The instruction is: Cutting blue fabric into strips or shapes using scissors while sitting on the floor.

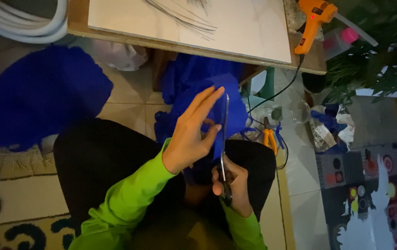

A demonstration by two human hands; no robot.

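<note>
Head view is showing the left hand [190,134] pinching a blue fabric piece [228,111] at frame centre, thumb and fingers closing on its edge while the other fingers are spreading upward. Just below, the right hand [233,187] is clamping around the handles of scissors [224,139], whose blades are pointing up along the fabric. An orange glue gun [313,21] is lying on the low table [115,34] at upper right. More blue fabric [41,95] is lying at left.

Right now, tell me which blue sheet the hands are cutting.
The small blue sheet pinched by the left hand, with the right hand's scissors on it; the big blue sheet lies untouched on the floor.
</note>
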